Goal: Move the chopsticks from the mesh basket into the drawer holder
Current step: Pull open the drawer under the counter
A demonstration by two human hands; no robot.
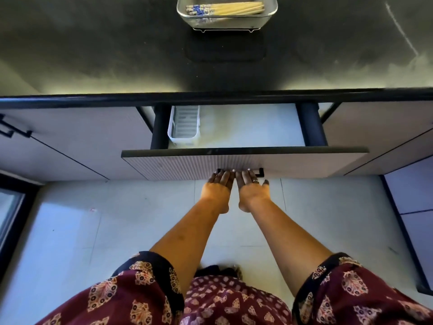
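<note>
Curled fingers of left grip and right grip hook black drawer handle. Pale blue-ended bamboo chopsticks lie far ahead in metal mesh basket on desk; probably light, stiff, slippery, so pinch bundle mid-length.

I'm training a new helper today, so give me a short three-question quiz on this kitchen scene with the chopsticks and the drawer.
1. True or false: the chopsticks already lie in the white holder.
2. Where in the open drawer does the holder sit? A) left end B) middle C) right end
3. Fill in: the left hand and the right hand both hold the drawer's ____.
Key: 1 false, they lie in the mesh basket on the counter; 2 A; 3 handle.
</note>
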